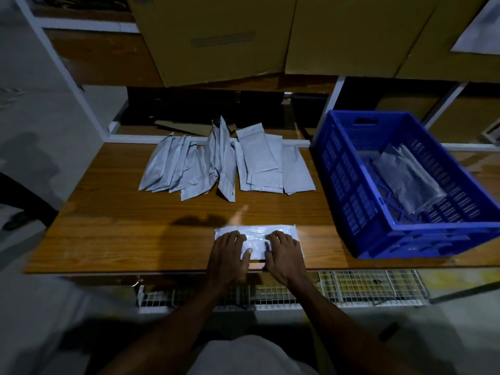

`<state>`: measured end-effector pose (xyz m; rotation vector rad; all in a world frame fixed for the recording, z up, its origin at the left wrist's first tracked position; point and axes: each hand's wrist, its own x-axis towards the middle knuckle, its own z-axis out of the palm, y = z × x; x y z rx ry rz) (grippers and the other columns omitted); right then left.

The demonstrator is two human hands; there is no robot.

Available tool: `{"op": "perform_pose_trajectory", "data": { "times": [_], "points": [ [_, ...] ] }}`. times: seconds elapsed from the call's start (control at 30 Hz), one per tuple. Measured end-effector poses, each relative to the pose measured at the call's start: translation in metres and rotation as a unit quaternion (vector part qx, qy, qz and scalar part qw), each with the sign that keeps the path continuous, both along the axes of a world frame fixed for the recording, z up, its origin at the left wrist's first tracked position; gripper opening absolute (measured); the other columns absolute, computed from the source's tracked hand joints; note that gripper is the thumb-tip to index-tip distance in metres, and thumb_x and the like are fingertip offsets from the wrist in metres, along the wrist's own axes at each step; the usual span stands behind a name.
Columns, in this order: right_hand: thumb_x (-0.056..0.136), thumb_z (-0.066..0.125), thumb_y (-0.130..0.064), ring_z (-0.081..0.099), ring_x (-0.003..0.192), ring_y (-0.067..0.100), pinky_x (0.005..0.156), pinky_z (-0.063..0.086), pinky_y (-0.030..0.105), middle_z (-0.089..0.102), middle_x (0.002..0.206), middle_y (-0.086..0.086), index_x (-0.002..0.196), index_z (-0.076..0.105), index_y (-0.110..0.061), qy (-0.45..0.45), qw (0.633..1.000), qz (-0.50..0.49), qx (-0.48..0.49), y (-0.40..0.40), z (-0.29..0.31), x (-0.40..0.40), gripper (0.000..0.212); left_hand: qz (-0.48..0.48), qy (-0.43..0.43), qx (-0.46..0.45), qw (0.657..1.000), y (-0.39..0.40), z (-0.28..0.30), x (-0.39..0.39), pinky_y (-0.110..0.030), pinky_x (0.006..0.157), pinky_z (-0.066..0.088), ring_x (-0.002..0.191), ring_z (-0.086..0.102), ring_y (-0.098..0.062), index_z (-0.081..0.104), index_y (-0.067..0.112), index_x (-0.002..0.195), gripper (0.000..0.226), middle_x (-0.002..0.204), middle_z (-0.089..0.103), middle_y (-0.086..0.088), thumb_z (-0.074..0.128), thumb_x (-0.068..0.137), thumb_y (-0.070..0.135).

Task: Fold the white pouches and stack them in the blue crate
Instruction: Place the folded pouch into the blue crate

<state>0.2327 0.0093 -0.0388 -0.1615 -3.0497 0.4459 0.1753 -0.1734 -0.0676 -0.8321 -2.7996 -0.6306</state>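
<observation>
Both hands, left hand (228,250) and right hand (284,251), press spread fingers on a white pouch (257,235); blue crate (351,185) at two o'clock.

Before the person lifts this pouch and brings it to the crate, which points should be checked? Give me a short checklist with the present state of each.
1. Both hands on the pouch: ok. The left hand and right hand press flat on the white pouch.
2. Fold finished: cannot tell; the hands cover most of it.
3. Pouch fully on the table: ok, though it lies near the front edge.
4. Room in the blue crate: ok; only a few folded pouches lie inside.
5. Path to the crate: ok; bare table between.
6. More pouches waiting: ok; the unfolded pile lies behind.
</observation>
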Motion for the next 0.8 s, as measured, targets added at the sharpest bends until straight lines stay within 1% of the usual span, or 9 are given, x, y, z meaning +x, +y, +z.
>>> {"op": "perform_pose_trajectory", "data": {
  "times": [0.03, 0.1, 0.17, 0.23, 0.33, 0.43, 0.57, 0.67, 0.8],
  "points": [
    [0.094, 0.022, -0.045, 0.04, 0.135, 0.024, 0.107, 0.033, 0.041, 0.047, 0.147, 0.005, 0.14, 0.048, -0.019, -0.009, 1.0, 0.005, -0.014, -0.001, 0.0, -0.002, 0.059, 0.004, -0.008, -0.003, 1.0, 0.004, -0.002, -0.002, -0.042, 0.104, 0.043, 0.123, 0.052, -0.023, 0.056, 0.016, 0.13, 0.044, 0.131, 0.057, -0.003, 0.051, 0.095, 0.043],
    [0.1, 0.011, -0.048, 0.016, 0.151, 0.025, 0.12, 0.019, 0.045, 0.022, 0.164, 0.007, 0.156, 0.026, -0.015, -0.048, 0.998, 0.011, -0.044, -0.002, -0.002, -0.007, 0.066, 0.017, -0.043, -0.038, 0.998, 0.013, -0.006, -0.004, -0.044, 0.118, 0.03, 0.145, 0.033, -0.022, 0.035, 0.017, 0.152, 0.061, 0.156, 0.038, -0.005, 0.041, 0.1, 0.049],
    [0.104, 0.008, -0.049, -0.007, 0.153, 0.023, 0.124, 0.005, 0.047, -0.005, 0.166, 0.004, 0.16, 0.004, -0.016, -0.098, 0.994, 0.015, -0.05, -0.002, -0.009, -0.012, 0.065, 0.025, -0.083, -0.084, 0.993, 0.018, -0.01, -0.007, -0.043, 0.124, 0.015, 0.153, 0.01, -0.019, 0.014, 0.019, 0.159, 0.068, 0.166, 0.014, -0.002, 0.023, 0.101, 0.054],
    [0.104, 0.005, -0.052, -0.019, 0.151, 0.022, 0.123, -0.002, 0.048, -0.018, 0.163, 0.003, 0.159, -0.008, -0.019, -0.125, 0.991, 0.02, -0.05, -0.001, -0.015, -0.013, 0.066, 0.026, -0.104, -0.13, 0.986, 0.019, -0.013, -0.008, -0.042, 0.125, 0.005, 0.154, -0.002, -0.018, 0.005, 0.018, 0.16, 0.07, 0.167, 0.002, -0.002, 0.01, 0.1, 0.055],
    [0.091, -0.013, -0.065, -0.025, 0.149, 0.022, 0.123, -0.007, 0.048, -0.025, 0.161, 0.002, 0.158, -0.012, -0.021, -0.126, 0.99, 0.027, -0.051, -0.002, -0.021, -0.012, 0.08, 0.027, -0.115, -0.145, 0.982, 0.02, -0.018, -0.007, -0.039, 0.124, -0.005, 0.153, -0.008, -0.017, -0.001, 0.018, 0.16, 0.066, 0.167, -0.002, -0.003, 0.02, 0.105, 0.049],
    [0.08, -0.027, -0.071, -0.026, 0.148, 0.022, 0.122, -0.01, 0.047, -0.027, 0.16, 0.003, 0.157, -0.014, -0.022, -0.126, 0.991, 0.026, -0.042, -0.003, -0.025, -0.011, 0.093, 0.032, -0.12, -0.147, 0.981, 0.022, -0.021, -0.005, -0.04, 0.124, -0.004, 0.153, -0.007, -0.016, -0.003, 0.019, 0.159, 0.065, 0.167, -0.002, -0.002, 0.018, 0.105, 0.047],
    [0.082, -0.026, -0.067, -0.025, 0.148, 0.022, 0.121, -0.011, 0.046, -0.024, 0.161, 0.004, 0.157, -0.014, -0.023, -0.126, 0.991, 0.021, -0.029, -0.004, -0.027, -0.014, 0.088, 0.027, -0.114, -0.147, 0.982, 0.021, -0.02, -0.005, -0.043, 0.125, 0.002, 0.154, -0.002, -0.018, 0.003, 0.017, 0.16, 0.073, 0.167, 0.002, -0.004, -0.002, 0.095, 0.051],
    [0.082, -0.027, -0.066, -0.025, 0.148, 0.022, 0.122, -0.01, 0.047, -0.023, 0.161, 0.003, 0.157, -0.012, -0.023, -0.126, 0.992, 0.017, -0.018, -0.005, -0.028, -0.015, 0.088, 0.027, -0.114, -0.14, 0.983, 0.022, -0.019, -0.005, -0.044, 0.124, 0.005, 0.154, -0.003, -0.017, 0.001, 0.018, 0.159, 0.072, 0.167, 0.001, -0.004, -0.002, 0.095, 0.051],
    [0.08, -0.028, -0.065, -0.025, 0.148, 0.023, 0.12, -0.013, 0.046, -0.024, 0.161, 0.003, 0.157, -0.014, -0.023, -0.138, 0.99, 0.014, -0.012, -0.006, -0.026, -0.015, 0.088, 0.033, -0.111, -0.122, 0.986, 0.023, -0.019, -0.004, -0.045, 0.124, 0.01, 0.154, 0.007, -0.02, 0.012, 0.016, 0.159, 0.072, 0.166, 0.012, -0.006, 0.003, 0.096, 0.05]
  ]
}}
